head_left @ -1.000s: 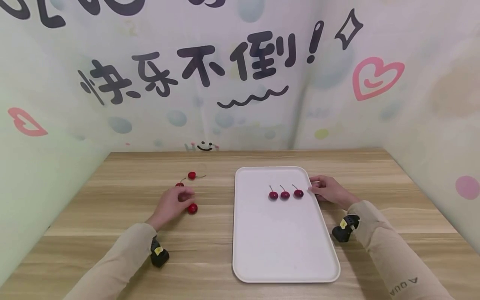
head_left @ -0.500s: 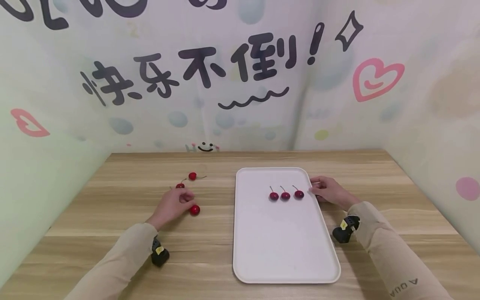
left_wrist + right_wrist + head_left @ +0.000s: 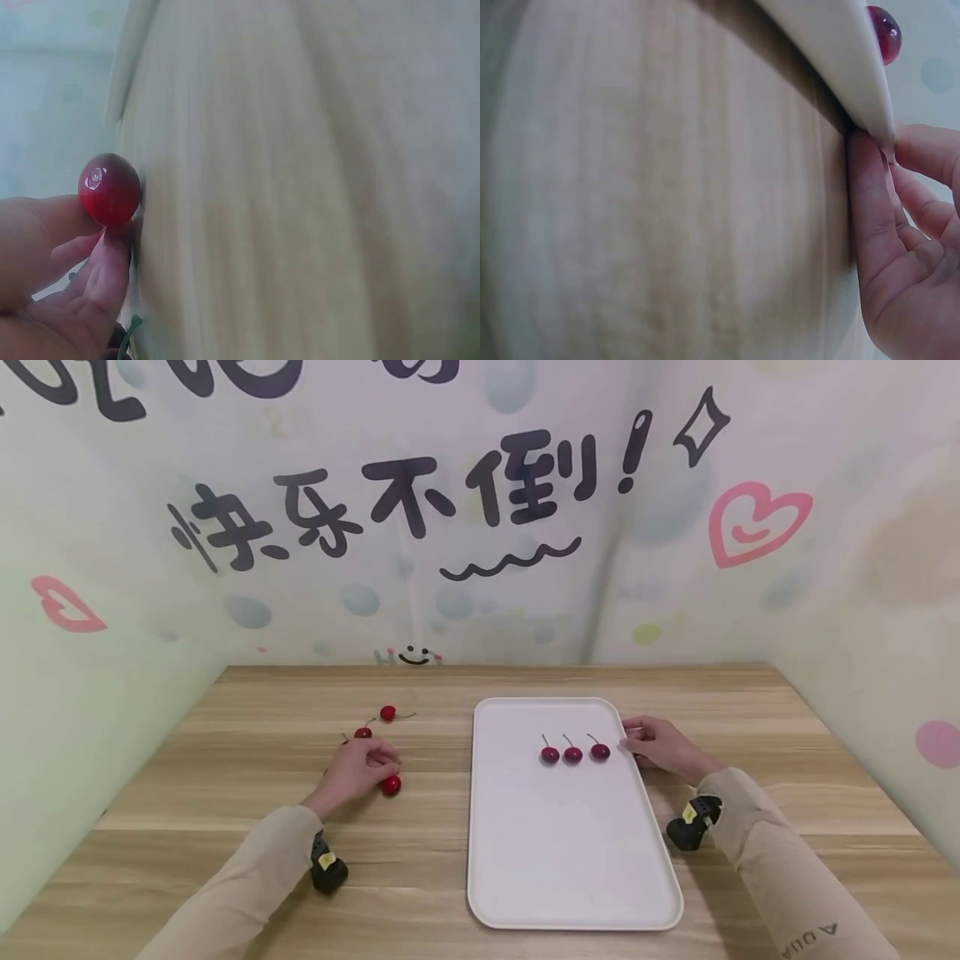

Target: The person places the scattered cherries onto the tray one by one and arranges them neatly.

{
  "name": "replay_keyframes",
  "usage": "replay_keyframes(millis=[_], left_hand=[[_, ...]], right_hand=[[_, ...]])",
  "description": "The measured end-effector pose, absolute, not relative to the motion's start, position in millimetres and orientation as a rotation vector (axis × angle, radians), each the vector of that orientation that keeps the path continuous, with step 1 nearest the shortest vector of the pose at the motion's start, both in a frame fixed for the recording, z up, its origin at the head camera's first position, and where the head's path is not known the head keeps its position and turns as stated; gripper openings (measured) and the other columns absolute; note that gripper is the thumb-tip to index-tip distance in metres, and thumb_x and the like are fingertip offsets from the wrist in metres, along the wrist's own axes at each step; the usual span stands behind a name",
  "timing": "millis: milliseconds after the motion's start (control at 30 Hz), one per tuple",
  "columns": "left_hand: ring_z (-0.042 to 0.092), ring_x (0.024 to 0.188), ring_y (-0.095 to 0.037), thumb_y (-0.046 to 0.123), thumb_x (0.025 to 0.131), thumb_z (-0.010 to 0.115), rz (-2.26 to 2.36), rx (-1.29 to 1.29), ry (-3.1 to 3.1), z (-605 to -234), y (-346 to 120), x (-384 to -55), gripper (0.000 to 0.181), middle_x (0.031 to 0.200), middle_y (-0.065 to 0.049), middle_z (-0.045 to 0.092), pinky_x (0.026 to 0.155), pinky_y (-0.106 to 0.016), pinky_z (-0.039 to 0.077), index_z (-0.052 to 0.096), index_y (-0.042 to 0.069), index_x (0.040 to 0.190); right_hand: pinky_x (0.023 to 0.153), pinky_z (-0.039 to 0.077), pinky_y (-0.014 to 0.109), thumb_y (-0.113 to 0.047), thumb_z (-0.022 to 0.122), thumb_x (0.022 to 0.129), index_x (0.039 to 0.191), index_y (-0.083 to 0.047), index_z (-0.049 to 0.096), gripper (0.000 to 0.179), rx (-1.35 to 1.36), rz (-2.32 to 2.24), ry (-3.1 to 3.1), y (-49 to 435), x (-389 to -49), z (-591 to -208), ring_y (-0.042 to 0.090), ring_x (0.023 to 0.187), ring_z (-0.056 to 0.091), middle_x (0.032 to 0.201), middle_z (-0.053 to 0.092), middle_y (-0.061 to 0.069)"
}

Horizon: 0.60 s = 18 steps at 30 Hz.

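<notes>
My left hand is low over the table, left of the white tray. Its thumb and fingertips pinch a red cherry; in the left wrist view the cherry sits at the fingertips, its stem not visible. Beyond that hand lie a cherry with its stem up and another cherry with its stem to the right. My right hand grips the tray's right rim; in the right wrist view the thumb and a finger hold the tray edge. Three dark cherries stand in a row on the tray, stems upward.
The wooden table meets a printed cloth backdrop at its far edge. A bit of another cherry's stem shows just behind the left hand, mostly hidden.
My left hand has shifted slightly to the right with the cherry. The right hand stays on the tray rim. The whole head view has drifted a little.
</notes>
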State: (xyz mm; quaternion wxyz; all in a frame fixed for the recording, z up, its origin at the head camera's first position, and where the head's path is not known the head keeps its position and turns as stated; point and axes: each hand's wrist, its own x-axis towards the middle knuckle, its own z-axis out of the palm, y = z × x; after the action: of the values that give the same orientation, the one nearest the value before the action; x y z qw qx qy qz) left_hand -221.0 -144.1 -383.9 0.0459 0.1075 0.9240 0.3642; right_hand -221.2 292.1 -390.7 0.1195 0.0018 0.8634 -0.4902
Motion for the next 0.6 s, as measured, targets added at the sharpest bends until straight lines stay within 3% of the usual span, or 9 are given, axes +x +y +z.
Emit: replay_keyframes(millis=[367, 600], left_hand=[[0.058, 0.074, -0.015, 0.01, 0.079, 0.065, 1.181, 0.336, 2.785, -385.1, -139.8, -222.0, 0.014, 0.082, -0.003, 0.062, 0.067, -0.03, 0.048, 0.066, 0.003, 0.091], [0.054, 0.087, -0.02, 0.013, 0.083, 0.062, 1.162, 0.372, 2.785, -383.1, -134.6, -221.5, 0.016, 0.097, -0.007, 0.062, 0.078, -0.037, 0.044, 0.067, 0.007, 0.096]], right_hand=[[0.074, 0.05, 0.03, -0.006, 0.051, 0.089, 0.125, 0.012, 0.035, 0.043, 0.009, -1.455, 2.504, 292.3, -221.4, -390.0, 0.013, 0.079, 0.055, 0.097, 0.053, 0.016], [0.074, 0.05, 0.031, -0.006, 0.051, 0.088, 0.125, 0.011, 0.035, 0.043, 0.023, -1.45, 2.503, 292.7, -221.9, -390.8, 0.013, 0.078, 0.055, 0.094, 0.053, 0.014]])
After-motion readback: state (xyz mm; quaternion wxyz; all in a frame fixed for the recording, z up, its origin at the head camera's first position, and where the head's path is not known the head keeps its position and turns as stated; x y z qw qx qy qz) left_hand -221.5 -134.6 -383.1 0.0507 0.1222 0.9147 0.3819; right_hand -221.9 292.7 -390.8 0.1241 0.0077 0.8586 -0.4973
